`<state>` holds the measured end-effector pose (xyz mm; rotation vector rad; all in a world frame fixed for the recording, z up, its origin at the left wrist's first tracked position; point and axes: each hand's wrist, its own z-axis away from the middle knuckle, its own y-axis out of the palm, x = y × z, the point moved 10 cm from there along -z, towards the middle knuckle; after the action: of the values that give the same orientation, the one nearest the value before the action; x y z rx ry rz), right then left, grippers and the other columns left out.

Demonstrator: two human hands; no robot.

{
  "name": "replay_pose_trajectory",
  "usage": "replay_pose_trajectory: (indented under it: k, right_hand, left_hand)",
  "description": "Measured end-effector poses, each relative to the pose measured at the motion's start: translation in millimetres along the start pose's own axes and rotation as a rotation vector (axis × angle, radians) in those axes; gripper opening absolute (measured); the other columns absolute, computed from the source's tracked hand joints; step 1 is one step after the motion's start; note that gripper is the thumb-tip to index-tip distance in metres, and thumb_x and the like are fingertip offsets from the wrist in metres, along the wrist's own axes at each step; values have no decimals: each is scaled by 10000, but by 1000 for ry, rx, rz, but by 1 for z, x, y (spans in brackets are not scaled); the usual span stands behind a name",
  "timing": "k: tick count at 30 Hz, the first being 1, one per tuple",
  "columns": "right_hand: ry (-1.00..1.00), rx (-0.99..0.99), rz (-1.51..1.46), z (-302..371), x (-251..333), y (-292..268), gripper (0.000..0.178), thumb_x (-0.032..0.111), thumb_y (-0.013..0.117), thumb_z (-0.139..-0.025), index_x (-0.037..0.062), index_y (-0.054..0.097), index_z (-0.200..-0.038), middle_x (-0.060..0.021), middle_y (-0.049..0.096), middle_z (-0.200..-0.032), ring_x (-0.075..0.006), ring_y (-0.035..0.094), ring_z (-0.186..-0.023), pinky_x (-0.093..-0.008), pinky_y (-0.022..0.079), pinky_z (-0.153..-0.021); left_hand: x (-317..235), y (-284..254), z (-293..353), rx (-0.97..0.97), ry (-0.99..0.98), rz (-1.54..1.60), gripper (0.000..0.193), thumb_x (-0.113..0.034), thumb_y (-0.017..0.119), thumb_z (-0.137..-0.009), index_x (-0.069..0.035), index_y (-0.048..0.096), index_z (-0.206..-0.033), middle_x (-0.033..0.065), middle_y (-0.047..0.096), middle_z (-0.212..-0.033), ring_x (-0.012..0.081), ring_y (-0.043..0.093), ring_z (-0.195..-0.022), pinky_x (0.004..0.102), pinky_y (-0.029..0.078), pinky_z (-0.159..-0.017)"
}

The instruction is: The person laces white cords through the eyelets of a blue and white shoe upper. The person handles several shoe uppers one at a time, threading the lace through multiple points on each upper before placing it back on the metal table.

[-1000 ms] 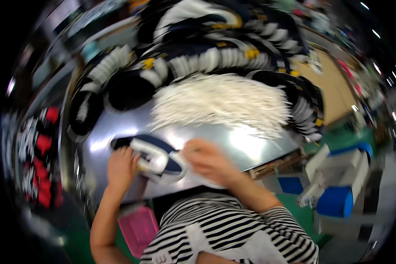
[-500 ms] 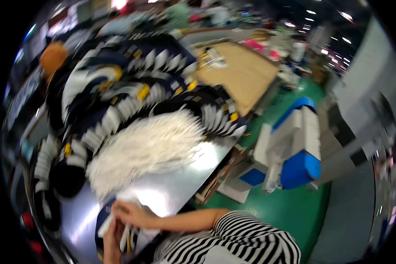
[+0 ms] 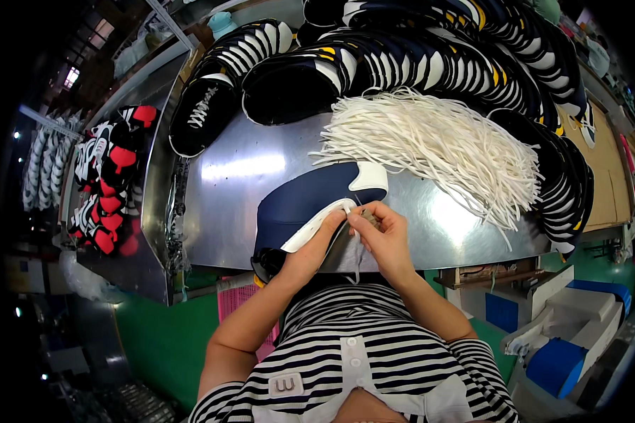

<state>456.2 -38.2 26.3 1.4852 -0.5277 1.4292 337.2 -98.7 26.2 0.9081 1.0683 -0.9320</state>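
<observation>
A navy shoe upper (image 3: 296, 201) with white trim lies at the near edge of the metal table. My left hand (image 3: 310, 255) is closed on its white eyelet strip (image 3: 316, 224), the thumb lying along the strip. At the strip's far end, the fingertips of my right hand (image 3: 389, 241) pinch a white shoelace (image 3: 357, 262), whose loose length hangs below. Exactly how the lace passes through the eyelet is hidden by the fingers. Just beyond my hands, a heap of white shoelaces (image 3: 430, 144) is spread across the table.
Rows of nested shoe uppers (image 3: 416, 67) line the back of the metal table (image 3: 222, 204). Black, white and red shoe parts (image 3: 113, 180) fill a stand at the left. Brown board (image 3: 603, 169) lies at the right, above a blue and white machine (image 3: 564, 338).
The view has swung round and steadied, so my hands now show nearer the middle. Both hands stay at the shoe upper; the lace in my right fingers is now plain to see.
</observation>
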Motion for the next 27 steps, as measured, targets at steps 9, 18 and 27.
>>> replay_pose_trajectory:
  k: [9, 18, 27]
  right_hand:
    - [-87, 2, 249, 4, 10, -4, 133, 99, 649, -938, -18, 605, -983, -27, 651, -793, -59, 549, -689, -220, 447, -640]
    - [-112, 157, 453, 18, 35, -7, 107, 59, 578, -985, -24, 548, -1045, -96, 693, -864, -108, 630, -722, -234, 494, -627]
    - [-27, 242, 509, 7, 33, 3, 73, 73, 583, -980, 0, 581, -989, -79, 722, -821, -76, 568, -576, -226, 453, -535]
  left_hand:
    - [-22, 3, 6, -109, 192, -178, 205, -159, 643, -969, 6, 707, -1072, 26, 712, -984, 97, 652, -855, 236, 518, -763]
    - [-8, -3, 8, -46, 143, -267, 187, -161, 687, -939, 1, 723, -1025, 30, 725, -917, 96, 658, -788, 236, 513, -684]
    - [-8, -13, 12, -35, 91, -245, 208, -160, 691, -934, -11, 716, -1077, 55, 731, -990, 117, 681, -838, 253, 530, -716]
